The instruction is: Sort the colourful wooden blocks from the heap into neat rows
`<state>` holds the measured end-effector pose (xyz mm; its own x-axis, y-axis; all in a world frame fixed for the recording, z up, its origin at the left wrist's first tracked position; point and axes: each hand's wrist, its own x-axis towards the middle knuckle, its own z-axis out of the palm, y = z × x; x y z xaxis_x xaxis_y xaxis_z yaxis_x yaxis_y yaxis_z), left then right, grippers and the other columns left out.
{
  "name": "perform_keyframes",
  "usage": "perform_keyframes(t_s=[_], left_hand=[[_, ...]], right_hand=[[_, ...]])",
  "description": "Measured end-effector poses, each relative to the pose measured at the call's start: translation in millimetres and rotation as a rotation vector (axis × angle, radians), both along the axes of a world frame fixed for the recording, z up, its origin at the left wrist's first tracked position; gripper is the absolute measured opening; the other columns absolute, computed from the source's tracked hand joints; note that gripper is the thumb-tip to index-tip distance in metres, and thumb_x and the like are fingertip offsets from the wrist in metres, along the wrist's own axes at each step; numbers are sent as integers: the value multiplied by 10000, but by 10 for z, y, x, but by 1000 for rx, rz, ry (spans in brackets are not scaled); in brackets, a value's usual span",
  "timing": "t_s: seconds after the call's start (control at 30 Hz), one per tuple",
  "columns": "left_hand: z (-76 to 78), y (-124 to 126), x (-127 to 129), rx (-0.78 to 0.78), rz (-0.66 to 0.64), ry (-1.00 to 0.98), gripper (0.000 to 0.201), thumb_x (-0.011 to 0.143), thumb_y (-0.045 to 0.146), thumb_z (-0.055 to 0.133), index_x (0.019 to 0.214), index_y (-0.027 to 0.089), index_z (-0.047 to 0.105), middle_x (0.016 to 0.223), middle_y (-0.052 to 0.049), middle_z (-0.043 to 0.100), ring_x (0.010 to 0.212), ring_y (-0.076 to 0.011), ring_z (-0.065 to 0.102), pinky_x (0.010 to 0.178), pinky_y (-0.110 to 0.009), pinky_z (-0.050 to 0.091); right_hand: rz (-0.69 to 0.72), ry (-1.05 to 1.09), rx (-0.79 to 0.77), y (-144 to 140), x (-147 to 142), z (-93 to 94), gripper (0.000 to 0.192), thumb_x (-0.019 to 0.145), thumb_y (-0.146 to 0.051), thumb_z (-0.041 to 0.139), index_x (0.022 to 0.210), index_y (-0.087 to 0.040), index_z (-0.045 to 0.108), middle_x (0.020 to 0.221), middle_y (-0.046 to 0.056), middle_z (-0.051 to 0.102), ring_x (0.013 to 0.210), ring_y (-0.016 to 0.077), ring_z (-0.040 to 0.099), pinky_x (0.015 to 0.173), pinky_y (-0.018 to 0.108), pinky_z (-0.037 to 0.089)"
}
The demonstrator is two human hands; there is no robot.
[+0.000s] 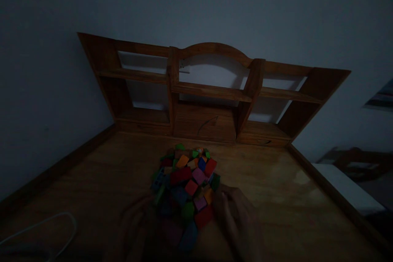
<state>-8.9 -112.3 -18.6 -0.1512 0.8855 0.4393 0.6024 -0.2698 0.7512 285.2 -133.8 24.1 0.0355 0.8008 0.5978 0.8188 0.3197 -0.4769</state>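
Start at right hand: see bent fingers at the right edge of the block pile, close by a red block, an orange block and a dark green block. Cannot tell whether gripping a block or only resting against one; too dim. Find left hand just beside the pile's left edge, with fingers curved. Cannot tell there either whether holding anything, nor make out contact with the blocks.

Between both hands, note the pile itself, heaped loosely on the wooden table and spreading back toward the shelf. Pick out in the middle a long red block, a pink block and, behind, a small blue block. Nearer, make out a green block.

Further out, see a pale cable looping at lower left. At the back of the table, note a wooden shelf with an arched top and low drawers; through it, a socket on the pale wall.
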Motion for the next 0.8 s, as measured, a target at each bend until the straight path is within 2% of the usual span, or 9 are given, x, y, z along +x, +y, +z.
perform_keyframes(t_s=[0.13,0.23,0.4,0.5,0.63,0.8], left_hand=[[-213,101,-23,-42,-51,-19,338,1013,435,454,1281,300,610,1316,-38,653,1191,-265,638,1037,-444,541],[-274,116,-19,-84,-41,-29,360,1001,440,459,1299,302,605,1348,-51,641,1225,-284,627,1031,-464,548],[-211,107,29,-98,-39,25,367,985,467,487,1280,305,633,1354,-58,643,1245,-299,612,1040,-500,530],[-168,96,57,-104,-15,68,381,988,475,482,1294,302,630,1353,-68,641,1235,-305,613,1053,-522,512],[-174,90,71,-147,-7,37,399,984,476,482,1310,296,626,1359,-73,635,1230,-311,618,1007,-492,551],[-209,86,60,-156,43,40,390,966,465,498,1291,286,619,1307,-74,656,1212,-309,626,1018,-497,547]], right_hand=[[-30,-68,31,66,-86,-164,244,1023,-305,527,1206,-239,674,1089,83,761,998,250,749,842,380,649],[-61,-132,36,85,-92,-324,339,983,-357,595,1291,-228,651,1142,105,757,1026,286,749,830,415,663],[-33,-138,-24,86,-94,-408,504,949,-306,607,1445,-241,550,1233,105,738,1088,304,735,865,457,658],[-25,-108,-55,86,-92,-403,515,937,-278,586,1449,-239,546,1238,112,734,1094,313,732,851,470,659],[17,-109,-55,94,-81,-391,564,902,-221,582,1463,-232,522,1254,123,723,1110,315,724,871,472,651],[-25,-76,-53,100,-98,-344,535,904,-200,558,1435,-219,507,1227,128,731,1043,289,749,828,421,663]])
